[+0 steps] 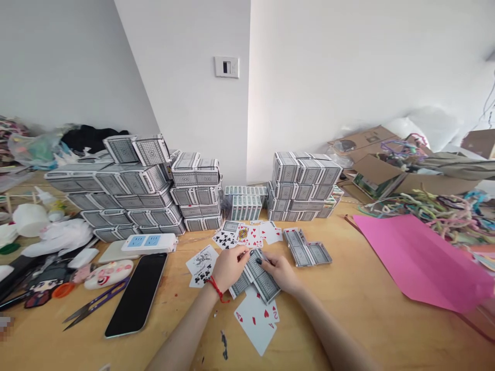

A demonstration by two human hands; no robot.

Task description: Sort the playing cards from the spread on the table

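Observation:
Both my hands are on a flat piece of joined playing cards (263,278) with grey patterned backs. My left hand (231,264) has its fingers pinched at the top left edge of it. From the right, my right hand (281,270) grips it, thumb on top. Under it, loose playing cards (255,322) with red hearts lie face up on the table. More face-up cards (201,265) with black clubs lie left of my left hand, and others (250,235) lie beyond. Beyond my right hand sits another folded card piece (307,249).
Stacks of card-built blocks stand at the left (131,201), centre (197,190) and right (303,183). Card packs (246,203) stand between. Scissors (96,304) and a black phone (137,294) lie left. Pink paper (421,263) and tangled cords (425,208) are right.

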